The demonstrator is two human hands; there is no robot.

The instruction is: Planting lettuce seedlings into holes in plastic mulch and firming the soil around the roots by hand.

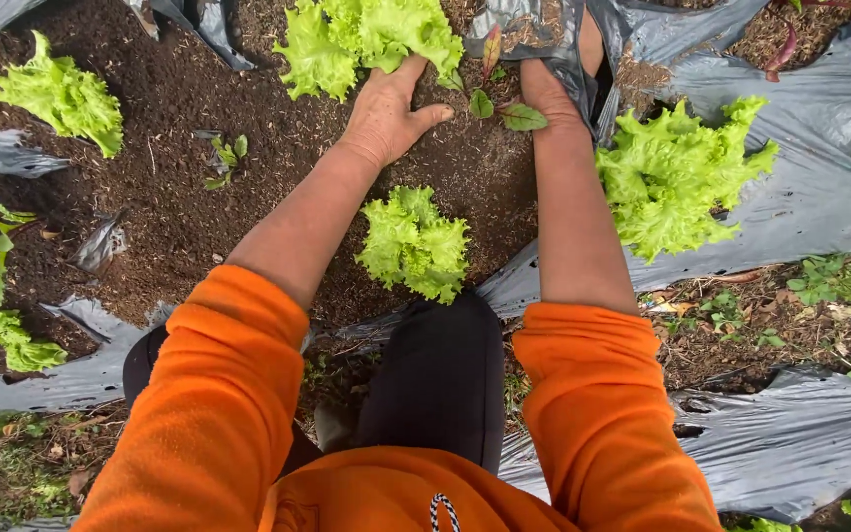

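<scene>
1. Resting spread on dark soil (248, 128), the left hand (386, 113) touches the lettuce (366, 34) base, grasping nothing
2. Right hand (549, 94) pulls back grey plastic sheeting (534, 30); grip unclear
3. Red-veined seedling (504, 108) stands between the hands

Out in flat daylight, dark crumbly soil (179, 118) fills a garden bed edged by crinkled grey plastic sheeting (819, 138), with pale green lettuces (677, 172) dotted about and a weedy, leaf-littered strip of ground (780, 315) running between the sheets.
</scene>
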